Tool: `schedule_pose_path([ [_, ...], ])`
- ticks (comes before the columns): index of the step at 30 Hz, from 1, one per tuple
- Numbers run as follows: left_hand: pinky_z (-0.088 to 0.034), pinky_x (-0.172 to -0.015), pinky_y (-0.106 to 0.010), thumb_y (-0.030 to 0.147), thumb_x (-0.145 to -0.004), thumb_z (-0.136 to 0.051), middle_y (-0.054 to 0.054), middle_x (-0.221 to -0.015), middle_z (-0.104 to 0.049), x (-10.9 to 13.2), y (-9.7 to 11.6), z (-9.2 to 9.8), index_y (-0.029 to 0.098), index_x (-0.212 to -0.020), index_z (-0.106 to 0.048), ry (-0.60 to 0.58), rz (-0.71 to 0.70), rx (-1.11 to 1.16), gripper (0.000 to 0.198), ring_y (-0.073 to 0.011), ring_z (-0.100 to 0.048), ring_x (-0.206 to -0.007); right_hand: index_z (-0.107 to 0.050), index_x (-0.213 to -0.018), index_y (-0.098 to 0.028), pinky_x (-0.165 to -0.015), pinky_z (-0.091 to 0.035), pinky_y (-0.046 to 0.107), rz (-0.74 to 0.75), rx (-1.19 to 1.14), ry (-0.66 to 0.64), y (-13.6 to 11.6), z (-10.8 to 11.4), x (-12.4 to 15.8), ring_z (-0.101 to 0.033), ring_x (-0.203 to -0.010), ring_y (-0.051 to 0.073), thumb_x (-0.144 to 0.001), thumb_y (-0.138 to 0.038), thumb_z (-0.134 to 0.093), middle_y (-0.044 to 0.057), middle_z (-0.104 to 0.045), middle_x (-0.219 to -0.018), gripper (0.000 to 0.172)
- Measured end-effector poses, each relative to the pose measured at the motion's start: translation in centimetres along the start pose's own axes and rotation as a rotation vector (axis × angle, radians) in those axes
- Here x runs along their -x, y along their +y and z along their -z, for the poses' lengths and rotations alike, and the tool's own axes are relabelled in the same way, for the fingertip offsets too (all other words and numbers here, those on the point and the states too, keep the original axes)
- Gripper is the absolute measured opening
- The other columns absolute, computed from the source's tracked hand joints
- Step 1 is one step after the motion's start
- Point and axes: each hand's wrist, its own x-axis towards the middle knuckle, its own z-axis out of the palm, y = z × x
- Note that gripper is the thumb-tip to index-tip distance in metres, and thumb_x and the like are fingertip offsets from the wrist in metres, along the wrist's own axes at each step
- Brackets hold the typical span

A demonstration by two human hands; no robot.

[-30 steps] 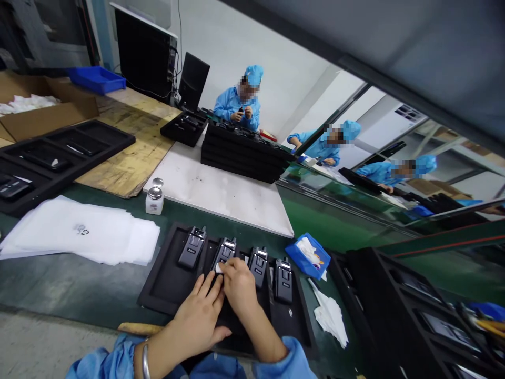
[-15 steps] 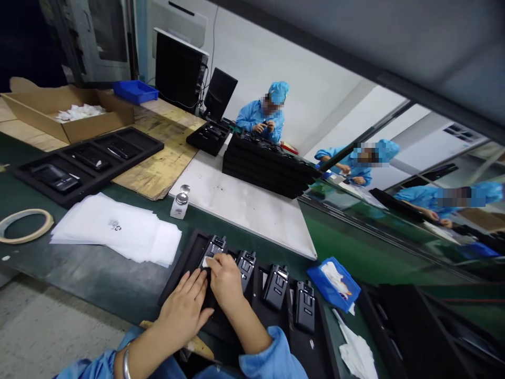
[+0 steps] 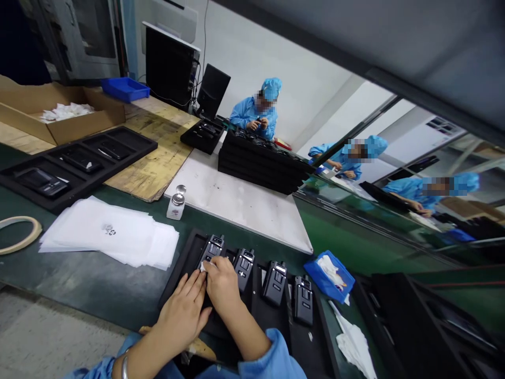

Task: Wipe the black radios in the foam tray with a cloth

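Four slots of a black foam tray hold black handheld devices that resemble two-way radios. On the leftmost device, my right hand pinches a small white wipe and presses it against the face. My left hand lies flat with fingers stretched out along the lower left of that same device, covering much of it. To the right sit the second device, the third device and the one at the right end, all face up.
A stack of white sheets and a pump bottle lie beyond the tray. Right of it are a blue bin with wipes and a crumpled white cloth. Another foam tray is at left. Co-workers in blue sit across.
The view has shifted slightly, so the surroundings slide left. My right hand with the wipe has moved a little down the leftmost device; my left hand stays in place.
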Motion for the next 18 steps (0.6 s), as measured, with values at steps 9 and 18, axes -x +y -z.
schedule_pose_path([
  [9, -0.033, -0.116, -0.049, 0.031, -0.093, -0.049, -0.015, -0.146, -0.049, 0.0, -0.3, 0.1, 0.012, -0.139, -0.050, 0.007, 0.006, 0.042, 0.050, -0.0296, -0.040, -0.139, -0.071, -0.107, -0.017, -0.079, -0.046, 0.037, -0.024, -0.057, 0.016, 0.1, -0.6, -0.1, -0.052, -0.085, 0.023, -0.088, -0.005, -0.049, 0.010, -0.064, -0.096, 0.031],
  [18, -0.040, -0.111, -0.051, 0.029, -0.093, -0.054, -0.012, -0.132, -0.062, 0.7, -0.9, 1.4, 0.018, -0.126, -0.064, 0.152, 0.075, 0.540, 0.036, -0.0295, -0.052, -0.129, -0.071, -0.085, -0.020, -0.076, -0.052, 0.029, -0.144, -0.362, 0.119, 1.3, 3.1, 1.3, -0.062, -0.080, 0.017, -0.083, -0.005, -0.049, 0.005, -0.068, -0.086, 0.027],
])
